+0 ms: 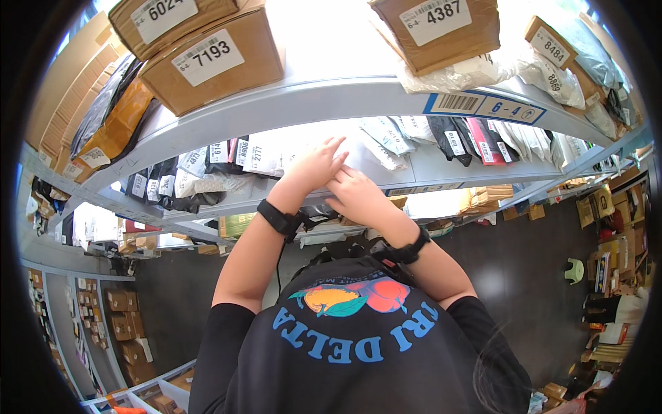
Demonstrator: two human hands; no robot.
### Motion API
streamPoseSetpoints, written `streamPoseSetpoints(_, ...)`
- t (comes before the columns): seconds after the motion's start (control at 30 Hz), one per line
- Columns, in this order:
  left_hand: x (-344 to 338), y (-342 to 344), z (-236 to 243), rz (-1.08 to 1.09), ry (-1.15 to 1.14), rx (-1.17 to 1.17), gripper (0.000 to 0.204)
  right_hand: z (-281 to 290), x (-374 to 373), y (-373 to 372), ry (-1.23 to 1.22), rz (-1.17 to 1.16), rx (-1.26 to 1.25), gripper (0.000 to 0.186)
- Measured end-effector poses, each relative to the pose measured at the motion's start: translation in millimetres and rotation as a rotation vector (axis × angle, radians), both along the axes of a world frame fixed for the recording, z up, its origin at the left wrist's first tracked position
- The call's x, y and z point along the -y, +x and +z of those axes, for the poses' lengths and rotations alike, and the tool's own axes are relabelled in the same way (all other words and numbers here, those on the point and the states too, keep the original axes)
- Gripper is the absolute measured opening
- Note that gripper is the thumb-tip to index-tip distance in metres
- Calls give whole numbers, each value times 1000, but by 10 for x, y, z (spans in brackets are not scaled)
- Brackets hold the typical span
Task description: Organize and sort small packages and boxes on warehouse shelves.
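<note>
Shelving rack [345, 101], pale grey metal, spanning the view. Upper level: brown cartons [256, 50] stacked at left; single brown carton [452, 56] at right, bearing on clear-wrapped packages [452, 81]. Middle shelf [396, 169]: two rows of labelled parcels, a bare stretch between them.

Far-left rack [116, 278], low in view, holding brown boxes [123, 324].

Left row: dark and white bags [207, 183], packed side by side, ending in white parcels [270, 146] just left of the left hand [312, 168]. Contact with the fingers cannot be told.

Right row: pale plastic bags [394, 138], a black bag [443, 141] and a pink parcel [486, 131], well apart from the fingertips.

Hands: over the front of the middle shelf, overlapping in view. Left: fingers extended rightward, slightly parted. Right hand [362, 200]: fingers extended toward the left hand, close together, thumb apart.

Wristbands [277, 219]: black, one per wrist.
</note>
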State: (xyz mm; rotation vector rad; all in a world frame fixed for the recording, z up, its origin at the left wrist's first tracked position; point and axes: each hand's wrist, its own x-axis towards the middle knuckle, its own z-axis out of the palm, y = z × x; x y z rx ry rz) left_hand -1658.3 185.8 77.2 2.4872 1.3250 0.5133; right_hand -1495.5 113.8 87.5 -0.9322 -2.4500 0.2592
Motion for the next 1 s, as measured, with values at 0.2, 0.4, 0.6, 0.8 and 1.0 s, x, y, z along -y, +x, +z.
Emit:
streamPoseSetpoints(0.2,72,100,11,84,261,-330,36,217,174,530,302,-404,-221,36)
streamPoseSetpoints(0.4,77,-14,42,143,271,-458,37,163,144,666,495,-587,-151,36)
streamPoseSetpoints(0.6,173,-64,164,99,217,-365,34,58,45,748,268,-438,5,24)
streamPoseSetpoints(0.8,370,-70,286,47,295,-276,32,79,-34,619,208,-524,-224,17)
streamPoseSetpoints(1.0,583,-53,391,1,257,-298,32,274,-168,131,295,-584,-336,15)
